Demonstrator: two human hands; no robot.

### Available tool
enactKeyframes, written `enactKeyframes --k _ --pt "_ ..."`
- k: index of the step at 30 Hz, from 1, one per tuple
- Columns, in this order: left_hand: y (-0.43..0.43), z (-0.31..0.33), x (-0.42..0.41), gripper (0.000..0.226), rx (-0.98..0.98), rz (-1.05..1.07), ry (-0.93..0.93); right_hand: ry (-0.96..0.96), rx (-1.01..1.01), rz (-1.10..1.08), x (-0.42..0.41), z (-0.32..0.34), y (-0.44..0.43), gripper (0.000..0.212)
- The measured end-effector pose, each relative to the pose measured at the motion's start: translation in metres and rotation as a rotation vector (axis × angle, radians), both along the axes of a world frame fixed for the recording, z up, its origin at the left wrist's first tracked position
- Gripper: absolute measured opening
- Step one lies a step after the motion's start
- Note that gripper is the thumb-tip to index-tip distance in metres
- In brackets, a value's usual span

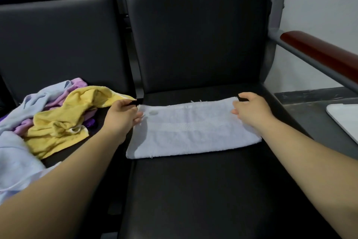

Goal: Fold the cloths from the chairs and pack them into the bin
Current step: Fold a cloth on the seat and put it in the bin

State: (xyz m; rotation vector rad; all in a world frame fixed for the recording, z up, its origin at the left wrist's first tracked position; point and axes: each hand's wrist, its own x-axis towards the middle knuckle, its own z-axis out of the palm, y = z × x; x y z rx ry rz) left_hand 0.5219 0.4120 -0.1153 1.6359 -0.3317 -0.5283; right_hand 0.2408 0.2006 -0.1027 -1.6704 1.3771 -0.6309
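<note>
A pale blue towel (193,132) lies flat as a long folded band across the black chair seat (203,190), its long edges running side to side and its far edge showing a few loose threads. The left hand (122,116) is at the towel's far left corner; its grip is closed there, fingers curled down onto the cloth with the thumb above, pinching that corner. The right hand (251,111) is at the towel's far right corner, its grip likewise pressed together on the cloth, the fingers bent over the edge and the thumb raised behind it. Both forearms reach in from the near side, one past each end of the towel. Left of the towel, on the neighbouring seat, a crumpled yellow cloth (64,118) lies just beside the left hand, one tip reaching toward the thumb. Behind and under the yellow cloth are a lilac cloth (77,84) and a light blue cloth (38,99), all heaped together unfolded. Nearer than these, still left of the towel, another pale cloth (15,161) bunches at the frame edge. Behind the towel rises the black backrest (193,35). Right of the towel, well apart, a reddish-brown armrest (319,54) slants on a grey bar, and below it a white rounded-cornered object (346,118) sits on a dark ledge (310,107).
</note>
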Motion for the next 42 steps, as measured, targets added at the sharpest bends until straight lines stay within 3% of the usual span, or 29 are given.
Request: enactKeyframes --k 3,5,10,15,19,22,25,29,31,34,37,40,42 --pt "0.009 -0.007 -0.004 0.046 0.202 -0.106 -0.24 0.135 -0.106 0.188 -0.006 -0.002 0.002 0.058" --pt "0.013 -0.003 -0.014 0.042 0.367 -0.172 -0.447 0.191 -0.151 0.267 -0.01 -0.002 0.005 0.054" --pt "0.018 -0.002 -0.045 0.037 0.506 -0.426 -0.801 0.467 -0.301 0.427 -0.017 0.0 0.022 0.04" --pt "0.02 0.001 -0.081 0.031 0.545 -0.652 -0.98 0.519 -0.384 0.48 -0.017 0.003 0.034 0.026" --pt "0.018 0.001 -0.103 0.034 0.59 -0.807 -1.032 0.656 -0.326 0.54 -0.024 0.008 0.043 0.034" --pt "0.011 0.0 -0.102 0.054 0.749 -0.802 -1.152 0.775 -0.303 0.526 -0.028 0.02 0.053 0.032" --pt "0.005 0.001 -0.097 0.063 0.914 -0.663 -1.114 0.832 -0.306 0.584 -0.027 0.027 0.07 0.028" --pt "0.006 0.006 -0.093 0.061 1.142 -0.467 -1.04 0.531 -0.07 0.758 -0.022 0.033 0.1 0.015" --pt "0.01 0.01 -0.092 0.052 1.047 -0.437 -0.88 0.471 -0.067 0.81 -0.02 0.035 0.107 0.015" --pt "0.016 0.012 -0.091 0.045 0.688 -0.453 -0.574 0.44 -0.204 0.761 -0.02 0.031 0.106 0.018" --pt "0.027 0.02 -0.106 0.033 0.375 -0.568 -0.256 0.45 -0.191 0.752 -0.023 0.025 0.101 0.018" --pt "0.042 0.022 -0.123 0.035 0.277 -0.823 0.019 0.483 -0.125 0.768 -0.024 0.024 0.1 0.022" --pt "0.05 0.021 -0.129 0.042 0.262 -0.964 0.027 0.478 -0.075 0.779 -0.025 0.026 0.101 0.03"
